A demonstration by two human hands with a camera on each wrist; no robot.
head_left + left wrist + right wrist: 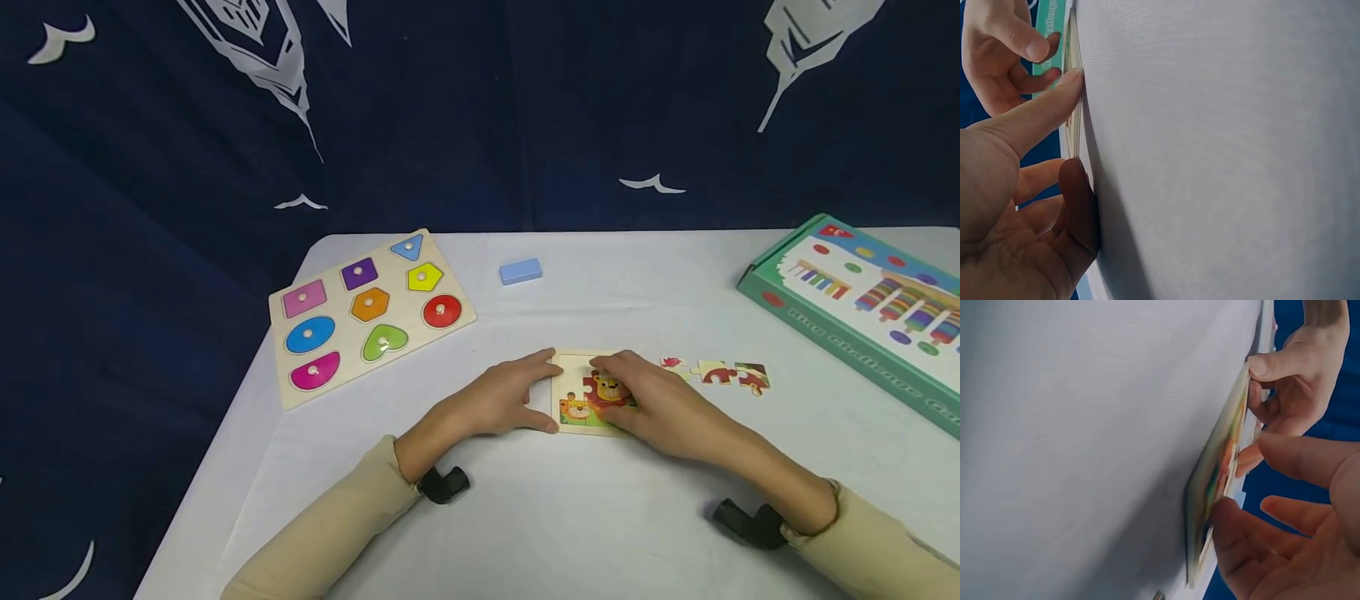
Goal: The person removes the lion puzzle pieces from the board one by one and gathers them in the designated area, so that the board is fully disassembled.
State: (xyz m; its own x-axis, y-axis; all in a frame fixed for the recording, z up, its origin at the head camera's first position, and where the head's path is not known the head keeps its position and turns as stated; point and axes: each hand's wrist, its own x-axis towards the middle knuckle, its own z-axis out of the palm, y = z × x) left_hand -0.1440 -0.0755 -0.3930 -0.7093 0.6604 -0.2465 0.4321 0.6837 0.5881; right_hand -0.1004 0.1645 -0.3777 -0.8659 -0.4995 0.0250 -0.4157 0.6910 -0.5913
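A small wooden jigsaw tray (pixel 573 360) with a lion picture (pixel 609 388) lies on the white table, part of its pale base bare. My left hand (pixel 498 396) holds its left edge, thumb at the near corner and fingers towards the far corner. Over the right part is my right hand (pixel 667 408); in the right wrist view a fingertip (pixel 1225 512) touches the picture while the thumb stays raised, apart from it. No piece shows between them. Loose jigsaw pieces (pixel 716 372) lie just right of the tray, one partly behind the right hand.
A wooden shape board (pixel 341 287) with coloured knobbed shapes lies at the left. A blue block (pixel 521 271) rests near the table's back edge. At the right is a green game box (pixel 847 333). Dark blue patterned cloth (pixel 465 117) hangs behind the table.
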